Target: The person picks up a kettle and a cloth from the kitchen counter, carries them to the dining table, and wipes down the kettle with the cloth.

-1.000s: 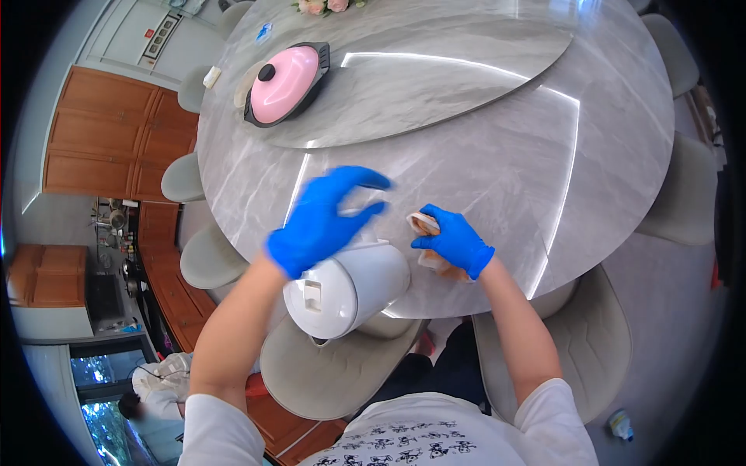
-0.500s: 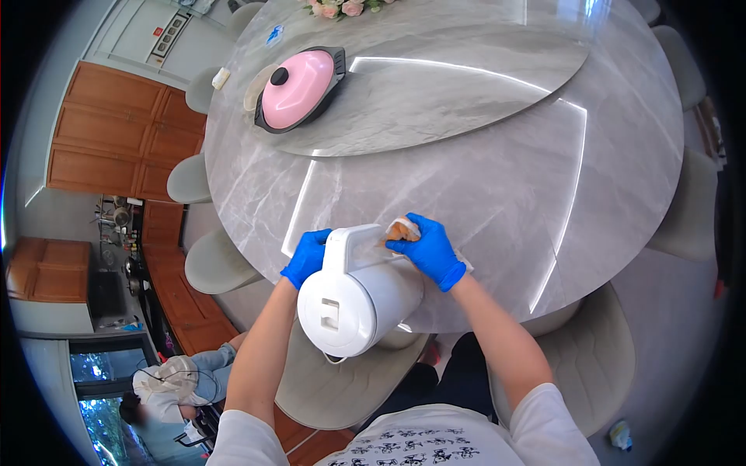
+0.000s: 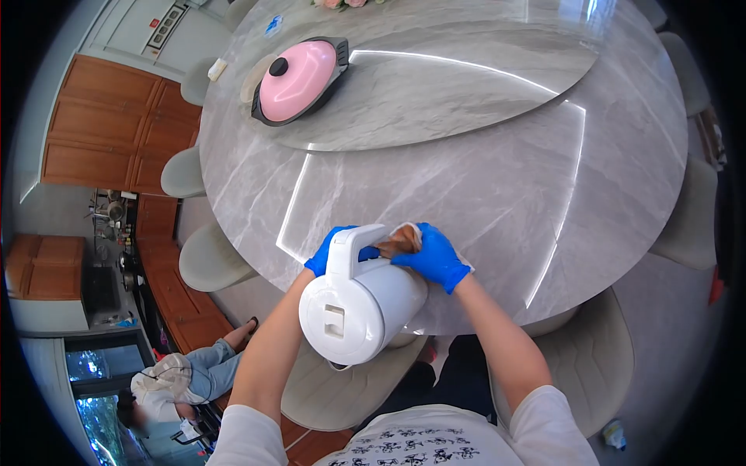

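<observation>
A white kettle (image 3: 342,322) stands at the near edge of the grey marbled table (image 3: 435,190), its lid toward me and its handle on the far side. My left hand (image 3: 330,252), in a blue glove, is behind the kettle's handle; the handle hides part of it, and some blue fingers show through the handle's gap. My right hand (image 3: 437,259), also gloved in blue, is closed on a brown and white cloth (image 3: 402,239) just beyond the kettle body. The cloth lies between the two hands.
A pink-lidded pan (image 3: 297,81) rests on the raised turntable (image 3: 458,101). Pink flowers (image 3: 342,3) are at the top edge. Grey chairs (image 3: 211,258) surround the table. Another person (image 3: 183,377) is at the lower left near wooden cabinets (image 3: 109,116).
My left hand has come down from above the kettle to behind its handle. My right hand has moved left with the cloth, toward the left hand. More of the other person shows.
</observation>
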A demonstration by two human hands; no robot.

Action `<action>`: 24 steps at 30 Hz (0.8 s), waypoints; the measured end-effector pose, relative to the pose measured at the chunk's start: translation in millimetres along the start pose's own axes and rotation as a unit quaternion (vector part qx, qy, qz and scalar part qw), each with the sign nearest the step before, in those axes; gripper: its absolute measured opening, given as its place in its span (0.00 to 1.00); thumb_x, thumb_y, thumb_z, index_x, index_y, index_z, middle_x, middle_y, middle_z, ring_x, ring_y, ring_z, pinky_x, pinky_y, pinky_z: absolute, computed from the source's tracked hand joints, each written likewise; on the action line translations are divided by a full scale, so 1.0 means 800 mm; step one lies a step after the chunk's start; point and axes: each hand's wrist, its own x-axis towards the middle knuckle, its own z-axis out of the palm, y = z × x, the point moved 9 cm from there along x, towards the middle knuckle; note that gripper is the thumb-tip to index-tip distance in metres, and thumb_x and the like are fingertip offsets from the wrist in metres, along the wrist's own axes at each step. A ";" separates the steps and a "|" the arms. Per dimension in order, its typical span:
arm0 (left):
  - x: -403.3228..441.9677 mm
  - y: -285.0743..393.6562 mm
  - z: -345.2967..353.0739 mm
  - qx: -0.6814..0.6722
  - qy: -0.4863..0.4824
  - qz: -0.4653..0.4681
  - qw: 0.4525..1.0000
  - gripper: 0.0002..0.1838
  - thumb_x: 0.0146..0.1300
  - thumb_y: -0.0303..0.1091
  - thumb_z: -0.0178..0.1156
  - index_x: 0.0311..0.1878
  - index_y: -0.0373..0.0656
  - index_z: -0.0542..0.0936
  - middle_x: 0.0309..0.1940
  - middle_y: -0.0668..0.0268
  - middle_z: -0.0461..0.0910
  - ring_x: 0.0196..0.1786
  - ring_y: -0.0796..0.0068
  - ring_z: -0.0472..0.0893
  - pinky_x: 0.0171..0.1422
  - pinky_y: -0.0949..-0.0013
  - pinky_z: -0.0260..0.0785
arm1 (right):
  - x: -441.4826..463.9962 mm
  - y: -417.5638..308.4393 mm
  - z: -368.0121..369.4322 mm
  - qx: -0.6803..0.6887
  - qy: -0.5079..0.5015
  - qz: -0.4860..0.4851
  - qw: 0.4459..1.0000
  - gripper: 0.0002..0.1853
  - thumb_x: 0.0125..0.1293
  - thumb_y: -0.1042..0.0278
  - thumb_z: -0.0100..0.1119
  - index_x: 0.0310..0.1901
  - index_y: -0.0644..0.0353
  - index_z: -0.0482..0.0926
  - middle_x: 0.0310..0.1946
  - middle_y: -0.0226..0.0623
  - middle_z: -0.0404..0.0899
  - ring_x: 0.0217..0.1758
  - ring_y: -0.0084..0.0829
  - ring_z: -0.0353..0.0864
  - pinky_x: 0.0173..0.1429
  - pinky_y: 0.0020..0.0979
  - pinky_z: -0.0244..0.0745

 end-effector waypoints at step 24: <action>-0.015 -0.030 0.026 -0.019 0.026 0.011 0.999 0.10 0.58 0.30 0.63 0.43 0.38 0.80 0.36 0.63 0.81 0.39 0.75 0.81 0.44 0.72 0.75 | -0.040 0.050 0.027 0.004 0.177 -0.044 0.983 0.12 0.44 0.65 0.68 0.31 0.57 0.77 0.30 0.36 0.76 0.39 0.43 0.75 0.49 0.40 0.65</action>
